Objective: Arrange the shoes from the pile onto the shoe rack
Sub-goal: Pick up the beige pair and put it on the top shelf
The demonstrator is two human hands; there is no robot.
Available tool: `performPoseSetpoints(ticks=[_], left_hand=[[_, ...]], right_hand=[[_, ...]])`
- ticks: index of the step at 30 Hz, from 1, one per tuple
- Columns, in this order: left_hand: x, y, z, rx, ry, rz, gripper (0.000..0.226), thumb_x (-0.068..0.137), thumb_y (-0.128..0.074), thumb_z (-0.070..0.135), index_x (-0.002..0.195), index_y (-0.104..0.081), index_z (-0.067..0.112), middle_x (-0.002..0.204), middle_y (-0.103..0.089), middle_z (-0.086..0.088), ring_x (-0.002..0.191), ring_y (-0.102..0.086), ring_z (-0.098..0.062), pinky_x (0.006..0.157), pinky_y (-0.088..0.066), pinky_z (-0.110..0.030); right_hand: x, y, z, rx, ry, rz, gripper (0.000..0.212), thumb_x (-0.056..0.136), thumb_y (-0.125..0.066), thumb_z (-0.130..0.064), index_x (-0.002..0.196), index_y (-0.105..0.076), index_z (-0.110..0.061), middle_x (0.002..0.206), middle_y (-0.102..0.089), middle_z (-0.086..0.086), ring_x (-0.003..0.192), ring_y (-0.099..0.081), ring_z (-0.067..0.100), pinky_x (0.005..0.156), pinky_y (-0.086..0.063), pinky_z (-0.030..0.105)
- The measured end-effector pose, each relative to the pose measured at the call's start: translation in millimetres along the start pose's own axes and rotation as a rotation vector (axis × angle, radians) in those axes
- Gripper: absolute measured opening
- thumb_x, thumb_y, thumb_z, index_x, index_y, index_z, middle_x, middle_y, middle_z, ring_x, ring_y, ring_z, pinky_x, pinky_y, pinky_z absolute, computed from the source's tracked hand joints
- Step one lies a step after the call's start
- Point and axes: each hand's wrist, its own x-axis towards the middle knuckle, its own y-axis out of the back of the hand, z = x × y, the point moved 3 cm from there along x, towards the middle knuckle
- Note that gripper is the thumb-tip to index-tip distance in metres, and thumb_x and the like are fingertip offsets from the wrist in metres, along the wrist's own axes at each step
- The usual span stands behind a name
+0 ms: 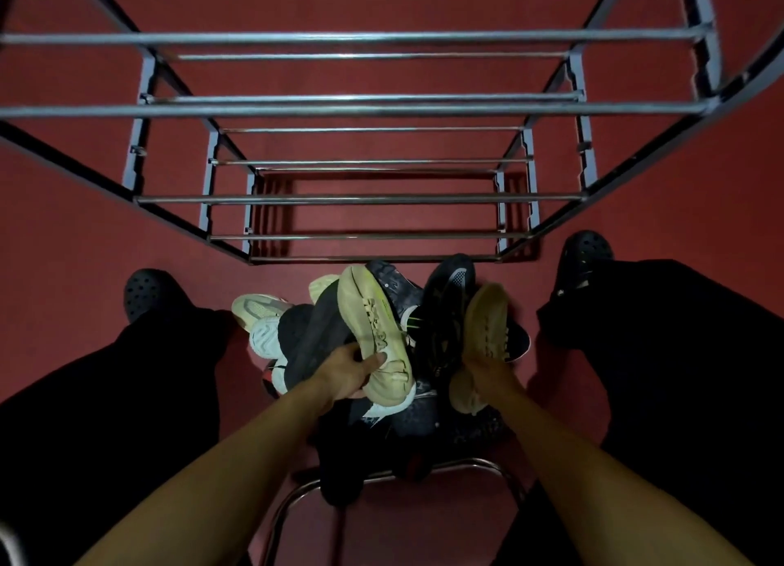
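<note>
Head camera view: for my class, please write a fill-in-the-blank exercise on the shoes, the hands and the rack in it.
1. The left hand grips a cream shoe, and the right hand grips a ____ one like it.
2. The bars of the shoe rack hold ____ shoes.
3. The floor is ____ in colour.
4. The shoe pile lies ____ the person's two feet.

Missing words: second; no; red; between

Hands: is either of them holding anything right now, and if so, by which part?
Each holds one cream sneaker. The left hand grips the left sneaker around its middle; the right hand grips the right sneaker near its heel end.
</note>
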Motion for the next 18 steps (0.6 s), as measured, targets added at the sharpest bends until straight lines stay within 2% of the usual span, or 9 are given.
performPoseSetpoints(ticks=[3, 5, 7, 9, 10, 12, 14, 16, 18], left_hand=[[1, -2, 1, 0.17, 0.01, -0.02, 0.033, 0.093, -0.067, 0.042, 0.107, -0.065, 0.012, 0.082, -0.063, 0.001, 0.079, -0.061, -0.015, 0.069, -0.056, -0.029], [0, -1, 5, 0.224, -0.025, 0.009, 0.03, 0.093, -0.067, 0.042, 0.09, -0.064, 0.012, 0.07, -0.058, -0.001, 0.067, -0.055, -0.016, 0.066, -0.05, -0.029], [-7, 4, 11, 0.249, -0.065, 0.067, 0.035, 0.088, -0.069, 0.048, 0.092, -0.066, 0.013, 0.07, -0.063, 0.002, 0.065, -0.057, -0.015, 0.069, -0.049, -0.026], [-14, 10, 15, 0.21, -0.099, 0.139, 0.057, 0.074, -0.068, 0.063, 0.101, -0.069, 0.013, 0.08, -0.069, 0.0, 0.072, -0.062, -0.017, 0.077, -0.054, -0.031], [-19, 11, 19, 0.168, -0.113, 0.145, 0.058, 0.072, -0.068, 0.064, 0.095, -0.069, 0.011, 0.079, -0.068, -0.003, 0.07, -0.061, -0.019, 0.077, -0.053, -0.035], [-35, 8, 33, 0.041, -0.108, 0.083, 0.044, 0.085, -0.067, 0.053, 0.08, -0.06, 0.01, 0.066, -0.054, -0.007, 0.059, -0.048, -0.02, 0.064, -0.043, -0.035], [-51, 9, 44, -0.087, -0.064, 0.024, 0.041, 0.094, -0.06, 0.052, 0.08, -0.052, 0.015, 0.066, -0.043, -0.008, 0.057, -0.041, -0.019, 0.056, -0.036, -0.029], [-61, 16, 49, -0.142, -0.027, 0.001, 0.054, 0.09, -0.056, 0.064, 0.087, -0.059, 0.011, 0.079, -0.058, -0.011, 0.072, -0.059, -0.027, 0.062, -0.051, -0.03], [-67, 28, 51, -0.207, -0.03, -0.027, 0.062, 0.088, -0.057, 0.068, 0.107, -0.07, 0.011, 0.103, -0.075, -0.009, 0.097, -0.073, -0.027, 0.076, -0.062, -0.036]], right_hand=[[-10, 14, -3, -0.119, 0.086, 0.118, 0.029, 0.096, -0.057, -0.03, 0.112, -0.067, -0.009, 0.102, -0.066, 0.01, 0.094, -0.062, 0.029, 0.075, -0.047, 0.029], [-23, 19, -11, -0.149, 0.251, 0.23, 0.014, 0.093, -0.063, -0.021, 0.102, -0.069, -0.013, 0.09, -0.063, -0.001, 0.084, -0.059, 0.018, 0.066, -0.042, 0.024], [-33, 16, -25, 0.005, 0.382, 0.28, 0.015, 0.098, -0.052, -0.007, 0.088, -0.063, -0.006, 0.075, -0.061, -0.003, 0.071, -0.06, 0.012, 0.061, -0.045, 0.019], [-40, 10, -39, 0.226, 0.375, 0.264, 0.029, 0.102, -0.038, -0.008, 0.078, -0.053, -0.005, 0.064, -0.059, 0.002, 0.05, -0.059, 0.007, 0.049, -0.047, 0.015], [-46, 6, -45, 0.238, 0.422, 0.204, 0.027, 0.101, -0.039, -0.011, 0.079, -0.054, -0.007, 0.066, -0.061, 0.004, 0.049, -0.06, 0.008, 0.048, -0.049, 0.017], [-68, -6, -64, 0.088, 0.566, 0.159, 0.016, 0.095, -0.05, -0.01, 0.086, -0.062, -0.015, 0.083, -0.066, 0.006, 0.063, -0.065, 0.01, 0.062, -0.052, 0.023], [-87, -20, -77, 0.022, 0.671, 0.116, 0.016, 0.088, -0.059, -0.003, 0.088, -0.067, -0.017, 0.096, -0.065, 0.005, 0.077, -0.065, 0.006, 0.074, -0.051, 0.016], [-101, -37, -88, 0.017, 0.726, 0.033, 0.016, 0.086, -0.063, -0.002, 0.093, -0.071, -0.014, 0.101, -0.064, -0.001, 0.087, -0.065, 0.006, 0.079, -0.053, 0.017], [-116, -55, -108, -0.046, 0.768, -0.083, 0.019, 0.086, -0.067, -0.009, 0.101, -0.075, -0.019, 0.105, -0.059, -0.008, 0.095, -0.06, 0.004, 0.082, -0.043, 0.009]])
